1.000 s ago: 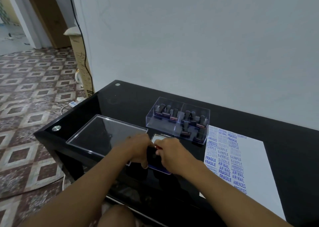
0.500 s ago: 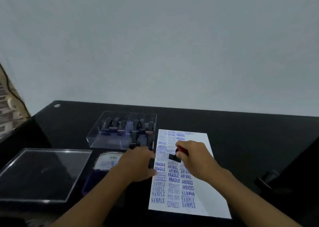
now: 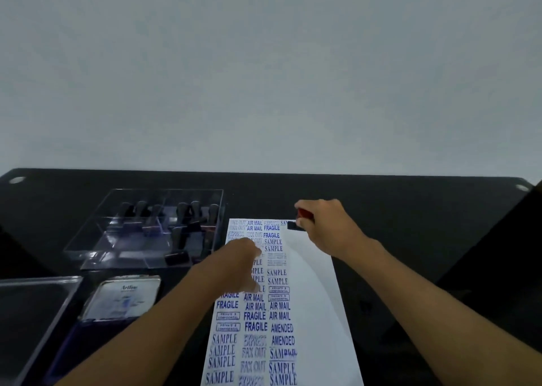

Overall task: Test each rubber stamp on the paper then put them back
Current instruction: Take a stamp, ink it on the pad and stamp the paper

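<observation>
Stamp held at the sheet's far edge

The right hand gripped a black rubber stamp with a red handle at the far edge of the white paper sheet covered in blue imprints, which the left hand pressed flat-fingered against the glossy black table; the clear plastic stamp box sat near the table's far left corner.

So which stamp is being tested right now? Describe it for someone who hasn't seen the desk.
Find the white paper on the black desk. At its far edge the right hand grips a stamp. It alone is out on the paper; the others stand in the clear box to the left.
</observation>
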Available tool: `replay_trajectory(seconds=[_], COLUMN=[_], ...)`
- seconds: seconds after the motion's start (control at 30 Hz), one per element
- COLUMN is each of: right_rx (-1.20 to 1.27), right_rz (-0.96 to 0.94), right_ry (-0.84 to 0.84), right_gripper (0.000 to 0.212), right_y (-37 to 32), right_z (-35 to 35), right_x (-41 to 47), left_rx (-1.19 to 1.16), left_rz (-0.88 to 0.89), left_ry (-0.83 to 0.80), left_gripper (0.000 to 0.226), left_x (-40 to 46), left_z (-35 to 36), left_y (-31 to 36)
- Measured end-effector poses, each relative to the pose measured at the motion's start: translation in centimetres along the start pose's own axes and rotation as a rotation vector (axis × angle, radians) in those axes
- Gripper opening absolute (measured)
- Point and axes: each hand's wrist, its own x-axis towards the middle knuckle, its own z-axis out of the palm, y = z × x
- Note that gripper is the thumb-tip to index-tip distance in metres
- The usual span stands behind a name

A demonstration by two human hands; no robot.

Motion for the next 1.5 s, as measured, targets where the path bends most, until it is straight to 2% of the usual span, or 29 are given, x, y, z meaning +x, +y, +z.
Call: replay_trajectory(seconds=[0.3, 0.6, 0.77, 1.03, 1.33, 1.5], right_rx=[-0.062, -0.031, -0.029, -0.079, -0.161, -0.136], right_rz=[-0.026, -0.021, -0.016, -0.017, 0.049, 0.031], right_ry=[-0.081, -0.056, -0.056, -0.123, -0.23, -0.143], right_gripper=[0.008, 0.019, 0.016, 0.019, 0.013, 0.008], right_y=[0.8, 1.1, 1.2, 0.9, 0.3, 0.5], right_z=[2.3, 2.7, 3.2, 3.4, 2.4, 3.2], right_x=[2.1, 2.4, 2.6, 3.0, 6.8, 4.7], left_rx=[-0.025, -0.024, 0.019, 0.036, 0.041, 0.044], left_rz=[0.013, 0.024, 0.036, 0.035, 0.029, 0.027], left_ry=[0.024, 0.017, 0.003, 0.0, 0.007, 0.002], left_gripper=[0.08, 0.081, 0.079, 0.077, 0.077, 0.077], left_x=[0.3, 0.3, 0.3, 0.2, 0.3, 0.4], left_z=[0.4, 0.4, 0.3, 0.1, 0.1, 0.2], left_y=[-0.6, -0.8, -0.8, -0.6, -0.4, -0.5])
